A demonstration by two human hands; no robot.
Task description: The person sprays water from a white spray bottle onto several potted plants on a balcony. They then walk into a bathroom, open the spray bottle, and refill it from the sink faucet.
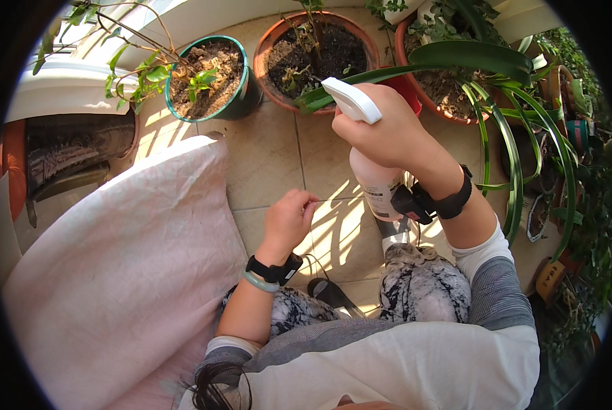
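Observation:
My right hand (pixel 388 123) grips a spray bottle (pixel 375 177) by its neck, under the white trigger head. The bottle has a pinkish body with printed writing, and its white nozzle points toward a terracotta-coloured pot (pixel 261 64) of dark soil with a leafy plant. My left hand (pixel 289 220) is curled in a loose fist above the tiled floor, with nothing visible in it. Farther left stands a green pot (pixel 247 84) with dry, light-brown soil and a thin-stemmed plant. Long strap leaves (pixel 470 55) reach across from the right, just beyond my right hand.
A pale pink cloth (pixel 147 246) drapes over something at left. Another terracotta-coloured pot (pixel 406 56) stands at the back right. Many potted plants (pixel 588 205) crowd the right side. A dark pot (pixel 80 143) lies at left, and sunlit floor tiles (pixel 265 154) show between.

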